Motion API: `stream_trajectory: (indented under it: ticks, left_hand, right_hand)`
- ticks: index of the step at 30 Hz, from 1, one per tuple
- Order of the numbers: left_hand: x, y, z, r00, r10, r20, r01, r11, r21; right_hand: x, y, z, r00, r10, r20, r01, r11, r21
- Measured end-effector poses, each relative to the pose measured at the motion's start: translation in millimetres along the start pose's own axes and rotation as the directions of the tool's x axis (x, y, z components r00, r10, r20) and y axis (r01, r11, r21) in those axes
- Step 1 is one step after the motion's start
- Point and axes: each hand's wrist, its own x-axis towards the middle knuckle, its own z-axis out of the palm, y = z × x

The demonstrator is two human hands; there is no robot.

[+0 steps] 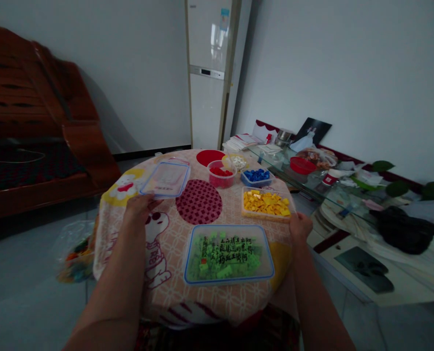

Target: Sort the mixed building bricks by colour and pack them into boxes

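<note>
My left hand (pixel 141 207) is closed on the near left corner of a clear plastic lid with a blue rim (pixel 166 179), at the left side of the round table. At the right edge, my right hand (pixel 300 225) grips the near right corner of a clear box (pixel 251 214) full of yellow toy bricks (pixel 266 202); its fingertips are partly hidden. Between my forearms lies a blue-rimmed box with a lid bearing black writing (pixel 229 254), with green pieces showing through. Farther back are a round tub (pixel 221 181) of red pieces and a box (pixel 256 183) of blue pieces.
A patterned cloth covers the table (pixel 198 297). White pieces (pixel 238 162) and a red disc (pixel 210 158) are at its far side. A cluttered glass-topped stand (pixel 324 195) is on the right, a wooden bench (pixel 37 107) on the left. A bag (pixel 77 256) sits on the floor.
</note>
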Motion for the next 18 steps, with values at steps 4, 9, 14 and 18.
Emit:
stream_trajectory:
  ticks: [4, 9, 14, 18]
  left_hand:
    - [-8, -3, 2.8, 0.999, 0.038, -0.008, -0.037, 0.996, 0.079]
    - [-19, -7, 3.9, 0.986, 0.132, 0.098, -0.139, 0.988, 0.071]
    - [-34, -12, 10.1, 0.928, 0.252, 0.275, -0.287, 0.953, 0.094]
    - [-45, -24, 33.3, 0.833, 0.334, 0.441, -0.434, 0.889, 0.145]
  right_hand:
    - [-28, -20, 7, 0.990, -0.082, 0.112, 0.071, 0.993, 0.098]
    - [-47, -30, 14, 0.981, -0.074, 0.178, 0.028, 0.969, 0.245]
    - [-47, -23, 17, 0.965, -0.106, 0.239, 0.026, 0.948, 0.318]
    - [-48, -24, 24, 0.935, -0.165, 0.315, 0.032, 0.921, 0.389]
